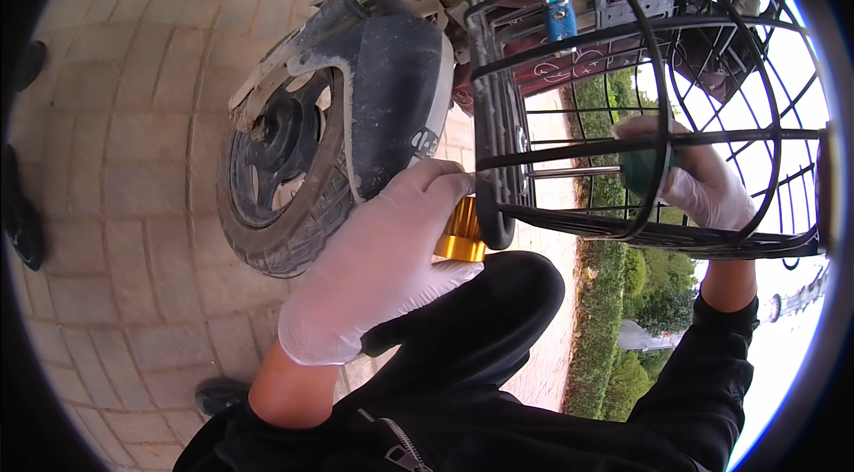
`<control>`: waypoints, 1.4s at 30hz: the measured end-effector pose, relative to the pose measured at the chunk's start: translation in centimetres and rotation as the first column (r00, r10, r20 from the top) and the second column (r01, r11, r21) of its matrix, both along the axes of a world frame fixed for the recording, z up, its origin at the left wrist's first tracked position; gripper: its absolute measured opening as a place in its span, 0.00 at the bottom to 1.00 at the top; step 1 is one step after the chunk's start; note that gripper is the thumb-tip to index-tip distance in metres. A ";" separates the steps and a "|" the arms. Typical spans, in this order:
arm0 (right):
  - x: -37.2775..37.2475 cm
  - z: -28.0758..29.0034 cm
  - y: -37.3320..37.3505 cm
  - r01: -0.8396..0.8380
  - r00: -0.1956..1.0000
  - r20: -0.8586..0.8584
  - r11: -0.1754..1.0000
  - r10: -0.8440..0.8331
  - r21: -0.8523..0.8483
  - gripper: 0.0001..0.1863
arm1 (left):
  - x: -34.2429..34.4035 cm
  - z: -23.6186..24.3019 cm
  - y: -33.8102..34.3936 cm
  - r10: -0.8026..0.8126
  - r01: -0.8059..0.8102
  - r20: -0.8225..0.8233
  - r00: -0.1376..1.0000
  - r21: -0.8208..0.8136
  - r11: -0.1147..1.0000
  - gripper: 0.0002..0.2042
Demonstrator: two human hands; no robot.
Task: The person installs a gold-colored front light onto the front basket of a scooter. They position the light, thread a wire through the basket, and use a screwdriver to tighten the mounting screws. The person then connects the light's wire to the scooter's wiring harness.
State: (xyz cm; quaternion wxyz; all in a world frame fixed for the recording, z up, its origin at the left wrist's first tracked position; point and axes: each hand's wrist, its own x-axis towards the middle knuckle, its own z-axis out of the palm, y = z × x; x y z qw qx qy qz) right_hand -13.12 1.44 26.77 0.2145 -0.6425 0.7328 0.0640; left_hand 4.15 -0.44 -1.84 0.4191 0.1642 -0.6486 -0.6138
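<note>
My left hand (369, 263), in a white glove, is closed around a shiny gold ribbed metal cylinder (462, 245) against the underside of a black wire basket (498, 162). Behind the basket's wires, my gloved right hand (707, 183) grips a screwdriver (642, 171) by its dark green handle. Its metal shaft points left toward the basket's base, level with the cylinder on the other side. The wires and base hide the tip, so I cannot tell what it touches.
Beside my left hand are the scooter's front wheel (289, 174) and black-and-white fender (396, 85). A blue object (560, 20) and a slotted metal plate (636, 2) show through the basket wires. Brick paving (142, 294) lies below; a hedge (598, 330) stands beyond. Dark shoes show at the left.
</note>
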 end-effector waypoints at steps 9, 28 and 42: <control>0.5 -0.1 1.0 0.355 0.935 -0.024 0.933 -0.354 0.057 0.52 | -1.2 -1.7 0.8 0.101 -0.093 -0.200 0.975 0.051 0.994 0.35; 2.0 -0.3 1.0 0.546 0.837 -0.028 0.838 -0.546 -0.012 0.51 | -3.4 -2.0 -1.4 -0.188 0.570 -0.711 0.678 0.347 0.744 0.47; 1.7 1.1 0.8 0.310 0.938 -0.162 0.951 -0.307 -0.007 0.47 | -3.2 -1.6 -1.5 -0.146 0.631 -0.743 0.653 0.427 0.648 0.40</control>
